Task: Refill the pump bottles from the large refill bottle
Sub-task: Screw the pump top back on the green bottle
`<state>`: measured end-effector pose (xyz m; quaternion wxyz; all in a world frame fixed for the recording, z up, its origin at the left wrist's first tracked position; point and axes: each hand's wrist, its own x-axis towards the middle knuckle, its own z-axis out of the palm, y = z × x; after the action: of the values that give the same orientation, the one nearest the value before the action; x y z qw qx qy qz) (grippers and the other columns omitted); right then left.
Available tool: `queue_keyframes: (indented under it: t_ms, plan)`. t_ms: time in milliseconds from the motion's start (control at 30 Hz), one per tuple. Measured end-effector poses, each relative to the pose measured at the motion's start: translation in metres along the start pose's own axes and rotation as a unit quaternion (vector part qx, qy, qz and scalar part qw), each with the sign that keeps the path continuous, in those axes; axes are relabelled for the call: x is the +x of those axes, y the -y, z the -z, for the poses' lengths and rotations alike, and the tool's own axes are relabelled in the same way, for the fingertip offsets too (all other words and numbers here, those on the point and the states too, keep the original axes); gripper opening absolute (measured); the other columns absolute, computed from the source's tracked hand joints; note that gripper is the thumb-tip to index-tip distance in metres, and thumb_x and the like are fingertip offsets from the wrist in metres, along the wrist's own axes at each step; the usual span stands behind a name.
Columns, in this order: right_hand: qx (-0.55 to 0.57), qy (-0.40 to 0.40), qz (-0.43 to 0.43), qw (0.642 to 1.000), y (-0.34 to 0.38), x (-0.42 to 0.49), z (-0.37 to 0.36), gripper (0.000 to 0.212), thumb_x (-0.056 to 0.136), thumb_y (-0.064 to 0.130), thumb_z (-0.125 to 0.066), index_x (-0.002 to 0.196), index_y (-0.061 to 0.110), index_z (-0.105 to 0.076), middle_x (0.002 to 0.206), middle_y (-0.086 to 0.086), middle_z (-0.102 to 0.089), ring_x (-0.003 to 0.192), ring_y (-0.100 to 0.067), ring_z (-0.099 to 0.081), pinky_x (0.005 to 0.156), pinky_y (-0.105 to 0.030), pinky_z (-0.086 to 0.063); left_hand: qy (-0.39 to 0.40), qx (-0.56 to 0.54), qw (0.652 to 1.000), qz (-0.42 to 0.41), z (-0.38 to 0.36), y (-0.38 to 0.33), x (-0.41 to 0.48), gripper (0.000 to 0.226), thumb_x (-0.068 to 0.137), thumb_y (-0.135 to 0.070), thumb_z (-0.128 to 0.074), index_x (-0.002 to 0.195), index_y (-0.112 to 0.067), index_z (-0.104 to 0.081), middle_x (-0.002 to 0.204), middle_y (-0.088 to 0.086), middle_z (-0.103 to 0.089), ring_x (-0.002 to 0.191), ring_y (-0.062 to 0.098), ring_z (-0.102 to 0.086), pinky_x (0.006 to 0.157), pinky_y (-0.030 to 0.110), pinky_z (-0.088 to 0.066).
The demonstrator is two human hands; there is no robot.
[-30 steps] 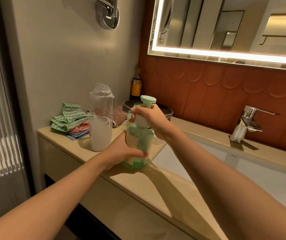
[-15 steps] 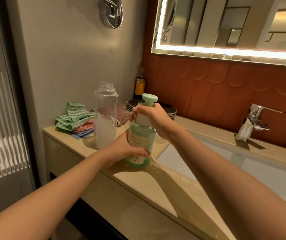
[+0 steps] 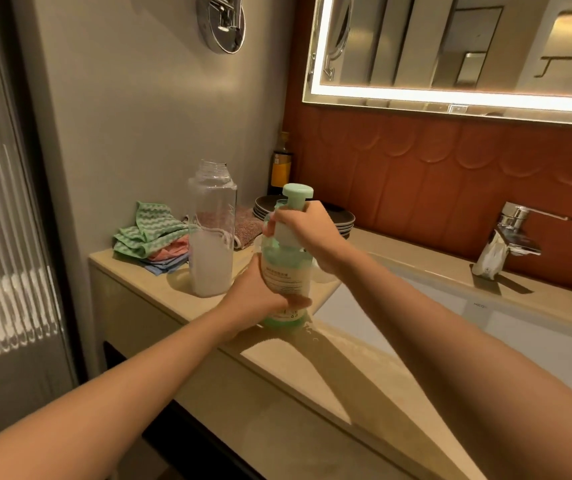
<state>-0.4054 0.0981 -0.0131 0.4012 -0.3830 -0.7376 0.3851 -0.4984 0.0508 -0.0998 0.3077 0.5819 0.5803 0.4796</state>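
Translucent green plastic pump bottle (image 3: 286, 275) upright on beige stone worktop (image 3: 159, 282), pump head up, left hand (image 3: 260, 299) gripping lower body, right hand (image 3: 307, 233) fingers clamped round collar, clear open-necked refill bottle (image 3: 212, 233) upright just beside

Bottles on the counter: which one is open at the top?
The tall clear bottle, its threaded neck bare. The green pump bottle beside it carries its pump; the dark bottle in the corner looks capped.

Pump bottle (image 3: 286, 271): label print unreadable; neck hidden under right hand (image 3: 307, 233). Plate stack (image 3: 343, 221): partly hidden behind both.
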Motion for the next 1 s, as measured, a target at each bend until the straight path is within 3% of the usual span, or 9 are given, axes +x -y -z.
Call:
queue_keyframes:
  t_ms: [67,133,333,467,600,733,833,933,1000]
  plan:
    - [0.033,0.102,0.023,0.994,0.002,-0.002,0.011,0.015,0.089,0.008,-0.053,0.075,0.009,-0.060,0.081,-0.008,-0.068,0.078,-0.015,-0.065,0.080,-0.031,-0.051,0.083,-0.030,0.996,0.022,0.011,-0.002,0.001,0.065,0.063,-0.015,-0.083,0.118,-0.021,-0.050,0.106,-0.007,-0.066,0.100,0.008,-0.061,0.097,0.039,-0.047]
    - [0.043,0.125,0.017,0.991,0.002,-0.001,0.014,0.017,0.089,0.007,-0.052,0.075,0.008,-0.060,0.083,-0.008,-0.069,0.079,-0.017,-0.065,0.079,-0.029,-0.051,0.077,-0.025,0.997,0.012,0.008,-0.003,0.000,0.060,0.064,-0.010,-0.082,0.116,-0.019,-0.052,0.105,-0.006,-0.067,0.099,0.009,-0.062,0.095,0.037,-0.048]
    - [-0.060,-0.153,-0.055,0.985,0.000,-0.003,-0.009,0.018,0.086,0.017,-0.056,0.099,0.006,-0.062,0.093,-0.005,-0.060,0.088,-0.021,-0.056,0.081,-0.039,-0.050,-0.133,0.044,0.990,-0.001,-0.030,0.008,0.005,0.069,0.070,-0.031,-0.079,0.122,-0.021,-0.035,0.115,-0.001,-0.057,0.104,0.020,-0.054,0.091,0.043,-0.047]
    - [-0.081,-0.197,-0.079,0.974,0.005,-0.003,-0.015,0.024,0.089,0.022,-0.053,0.108,0.008,-0.058,0.096,-0.003,-0.058,0.093,-0.023,-0.056,0.085,-0.039,-0.048,-0.187,0.067,0.980,-0.003,-0.040,0.013,0.001,0.044,0.085,-0.040,-0.063,0.113,-0.029,-0.031,0.099,-0.008,-0.056,0.094,0.017,-0.055,0.082,0.040,-0.048]
    - [-0.009,-0.078,-0.043,0.996,0.003,-0.002,0.000,0.004,0.084,0.012,-0.059,0.081,0.011,-0.062,0.091,-0.003,-0.063,0.089,-0.019,-0.056,0.082,-0.039,-0.050,-0.048,0.039,0.998,-0.007,-0.020,0.007,0.008,0.095,0.055,-0.041,-0.086,0.130,-0.023,-0.030,0.115,-0.011,-0.054,0.106,0.014,-0.053,0.089,0.038,-0.048]
    - [0.041,0.106,0.016,0.993,0.001,-0.005,0.017,0.018,0.089,0.008,-0.054,0.073,0.009,-0.064,0.104,-0.001,-0.068,0.098,-0.018,-0.062,0.082,-0.029,-0.046,0.118,-0.066,0.990,0.039,0.008,0.001,0.006,0.073,0.063,-0.016,-0.083,0.126,-0.023,-0.046,0.114,-0.006,-0.062,0.107,0.012,-0.056,0.083,0.024,-0.045]
    - [0.035,0.136,0.009,0.990,0.003,-0.002,0.018,0.017,0.089,0.008,-0.052,0.076,0.007,-0.063,0.095,-0.005,-0.069,0.096,-0.022,-0.064,0.086,-0.033,-0.047,0.113,-0.087,0.989,0.042,0.005,0.001,0.004,0.062,0.068,-0.010,-0.079,0.121,-0.023,-0.049,0.111,-0.004,-0.063,0.105,0.015,-0.057,0.079,0.025,-0.046]
    - [-0.021,-0.010,-0.037,0.999,0.003,-0.001,0.006,0.007,0.086,0.011,-0.056,0.086,0.009,-0.062,0.085,-0.003,-0.063,0.088,-0.020,-0.059,0.082,-0.036,-0.049,-0.009,-0.102,0.994,0.037,-0.016,0.000,0.005,0.069,0.066,-0.015,-0.082,0.124,-0.022,-0.044,0.114,-0.004,-0.059,0.105,0.017,-0.053,0.086,0.034,-0.047]
    - [-0.075,-0.138,-0.062,0.986,0.000,-0.003,-0.004,0.016,0.085,0.017,-0.056,0.097,0.007,-0.061,0.087,-0.003,-0.060,0.086,-0.021,-0.057,0.078,-0.037,-0.050,-0.106,-0.120,0.986,0.051,-0.034,-0.001,0.003,0.041,0.082,-0.023,-0.069,0.115,-0.029,-0.045,0.110,-0.005,-0.057,0.099,0.015,-0.051,0.088,0.033,-0.045]
